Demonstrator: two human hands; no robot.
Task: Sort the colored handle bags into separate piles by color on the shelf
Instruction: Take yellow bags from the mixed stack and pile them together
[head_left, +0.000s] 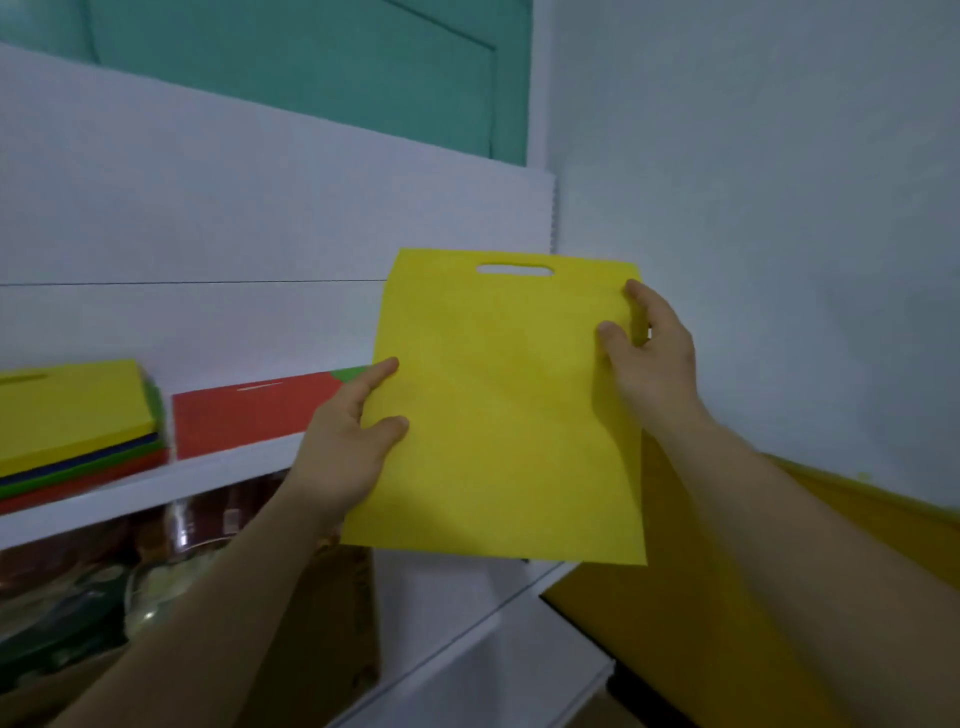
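A flat yellow handle bag (504, 410) hangs upright in the air in front of the white shelf (208, 480), its cut-out handle at the top. My left hand (345, 452) pinches its left edge, thumb on the front. My right hand (652, 364) pinches its upper right edge. On the shelf at the left lies a mixed stack (72, 426) with a yellow bag on top and blue, green and red bags under it. Right of it lies a red bag (254, 413), with a green bag's corner (356, 372) showing behind it.
Under the shelf stand glass jars (187, 535) and packaged goods (62, 608). A white wall (753, 208) closes the right side, with a yellow band (675, 623) low down. A teal door (311, 67) is above the shelf's white back panel.
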